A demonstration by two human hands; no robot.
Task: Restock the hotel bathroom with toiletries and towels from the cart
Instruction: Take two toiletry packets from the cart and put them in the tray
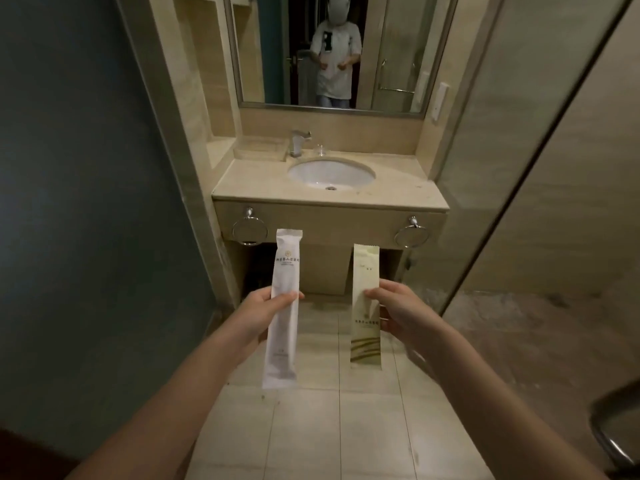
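While the left hand (256,313) pinches a white packet (285,265) and the right hand (398,313) a green packet (366,268), the 12 o'clock counter (408,181) appears not yet stocked.

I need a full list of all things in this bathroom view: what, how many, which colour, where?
long white paper sachet: one, white, upright, centre left
long cream sachet with green stripes: one, cream and green, upright, centre right
framed wall mirror: one, silver frame, top centre
stone countertop: one, beige, below the mirror
oval ceramic sink: one, white, in the countertop
metal faucet: one, silver, behind the sink
clear drinking glass: one, colourless, right of the faucet
round metal towel rings: two, silver, under the countertop
glass shower panel: one, clear, right
left hand: one, grips the white sachet
right hand: one, pinches the cream sachet
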